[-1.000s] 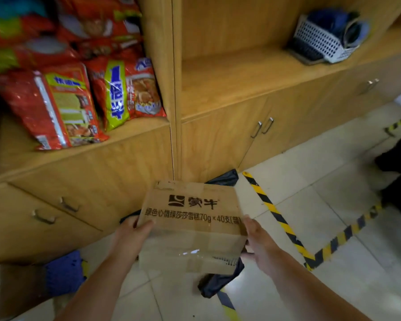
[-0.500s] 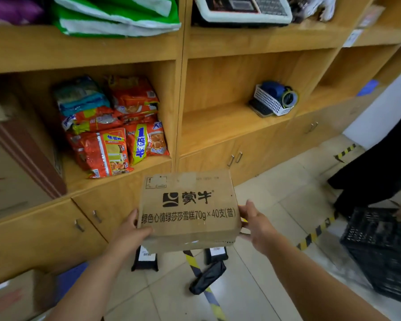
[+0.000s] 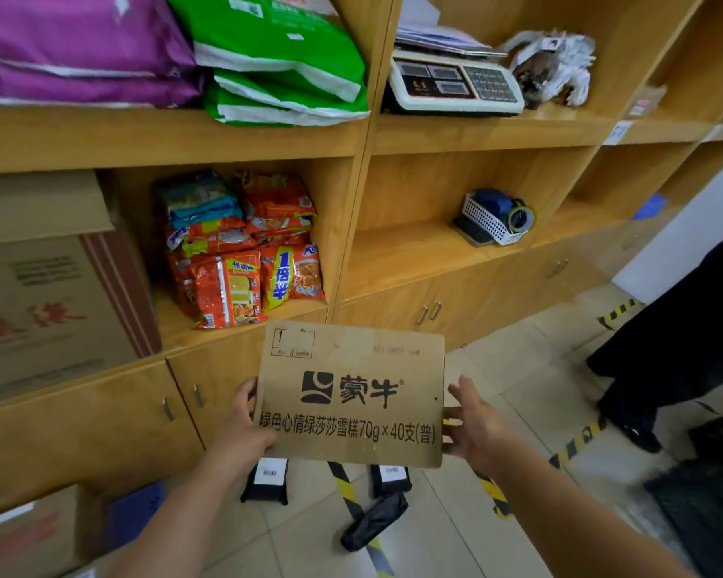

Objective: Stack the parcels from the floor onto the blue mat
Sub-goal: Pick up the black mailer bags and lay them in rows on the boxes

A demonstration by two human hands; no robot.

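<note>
Wooden shelving unit point(image 3: 364, 135) fills the view and serves as landmark; more of its upper shelves show than a second ago, so the head has come up

Cardboard parcel point(image 3: 351, 394): was low, near the floor tiles; now raised in front of the unit's lower cabinet doors, printed face toward the camera, clear of the floor. Judgement: pick-up done, carry phase starting

Blue mat: not identifiable. A blue patch point(image 3: 136, 508) sits at the unit's foot, lower left; cannot tell if it is the mat

Three dark wrapped parcels point(image 3: 268, 479) remain on the floor below the held one, in front of the unit, so the task is far from complete

Left hand point(image 3: 241, 427) grasps the parcel's left edge, thumb over the front. Right hand point(image 3: 474, 427) presses the right edge, fingers spread and fairly straight
</note>
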